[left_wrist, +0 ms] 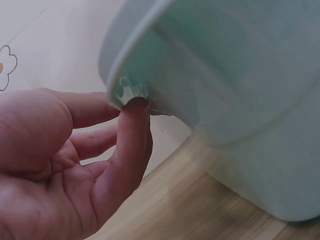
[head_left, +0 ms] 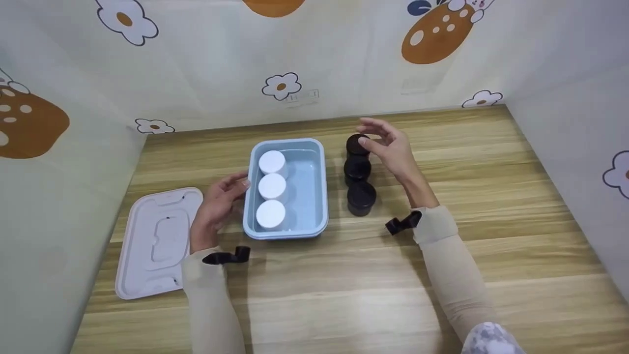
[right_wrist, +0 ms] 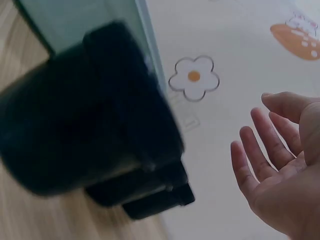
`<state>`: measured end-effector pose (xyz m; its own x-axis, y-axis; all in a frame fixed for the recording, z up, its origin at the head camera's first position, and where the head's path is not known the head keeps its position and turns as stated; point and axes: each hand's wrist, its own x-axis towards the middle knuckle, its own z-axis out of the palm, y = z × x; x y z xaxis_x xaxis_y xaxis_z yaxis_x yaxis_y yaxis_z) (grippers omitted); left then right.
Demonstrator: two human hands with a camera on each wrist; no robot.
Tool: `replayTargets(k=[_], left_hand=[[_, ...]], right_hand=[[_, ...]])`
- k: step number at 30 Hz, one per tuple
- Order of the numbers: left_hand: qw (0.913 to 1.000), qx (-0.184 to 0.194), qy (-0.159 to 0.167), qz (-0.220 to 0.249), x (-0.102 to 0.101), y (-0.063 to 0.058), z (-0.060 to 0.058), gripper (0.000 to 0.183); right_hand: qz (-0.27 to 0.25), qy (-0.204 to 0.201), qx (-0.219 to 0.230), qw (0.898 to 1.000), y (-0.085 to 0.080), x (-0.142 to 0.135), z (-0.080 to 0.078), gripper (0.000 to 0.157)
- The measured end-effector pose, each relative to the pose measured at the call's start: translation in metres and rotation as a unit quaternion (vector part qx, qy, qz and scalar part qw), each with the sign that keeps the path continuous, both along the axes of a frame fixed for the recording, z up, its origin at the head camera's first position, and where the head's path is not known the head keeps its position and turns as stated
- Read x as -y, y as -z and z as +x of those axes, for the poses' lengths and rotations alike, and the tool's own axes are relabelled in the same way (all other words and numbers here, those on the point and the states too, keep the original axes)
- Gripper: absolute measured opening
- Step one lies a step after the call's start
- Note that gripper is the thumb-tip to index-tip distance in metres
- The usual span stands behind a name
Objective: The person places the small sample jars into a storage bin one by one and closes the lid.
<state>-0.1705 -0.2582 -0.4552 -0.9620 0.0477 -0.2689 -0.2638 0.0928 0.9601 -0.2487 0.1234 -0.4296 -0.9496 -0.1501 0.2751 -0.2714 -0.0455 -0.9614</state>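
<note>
A light blue plastic tub [head_left: 305, 196] stands mid-table with three white-lidded round jars [head_left: 271, 187] in a row along its left side. My left hand [head_left: 218, 204] grips the tub's left rim; in the left wrist view its fingertips [left_wrist: 134, 117] hook under the lip. Right of the tub, three black jars [head_left: 361, 196] with lids form a row running away from me. My right hand [head_left: 393, 150] hovers by the farthest one, thumb overlapping its lid in the head view. From the right wrist, the hand [right_wrist: 280, 165] shows spread, loosely bent fingers, apart from the jars and holding nothing.
To the left, a pale lid [head_left: 142, 246] lies flat on the wooden table [head_left: 344, 295], partly behind my left forearm. Patterned curtain-like walls [head_left: 211, 73] border the table at the back and both sides. A black wrist mount [head_left: 403, 223] sticks out from the right sleeve.
</note>
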Motion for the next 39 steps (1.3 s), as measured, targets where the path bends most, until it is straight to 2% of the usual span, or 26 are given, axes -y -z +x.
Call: replayTargets(k=[4, 10, 23, 30, 39], left_hand=[[1.0000, 0.001, -0.004, 0.004, 0.000, 0.000, 0.000, 0.049], [1.0000, 0.001, -0.005, 0.006, 0.000, 0.000, 0.000, 0.049], [1.0000, 0.006, 0.000, -0.007, 0.000, -0.003, 0.000, 0.050], [0.9997, 0.023, -0.009, -0.009, -0.001, -0.001, 0.000, 0.050], [0.9995, 0.027, -0.012, -0.015, -0.002, -0.004, 0.000, 0.049]], right_hand=[[0.021, 0.019, 0.018, 0.999, 0.009, -0.008, -0.008, 0.041], [0.064, 0.032, 0.070, 0.995, 0.023, -0.018, -0.018, 0.046], [0.070, -0.037, 0.135, 0.988, 0.050, -0.030, -0.026, 0.067], [0.089, -0.068, 0.159, 0.981, 0.051, -0.027, -0.026, 0.075], [0.096, -0.049, 0.172, 0.979, 0.054, -0.021, -0.028, 0.073]])
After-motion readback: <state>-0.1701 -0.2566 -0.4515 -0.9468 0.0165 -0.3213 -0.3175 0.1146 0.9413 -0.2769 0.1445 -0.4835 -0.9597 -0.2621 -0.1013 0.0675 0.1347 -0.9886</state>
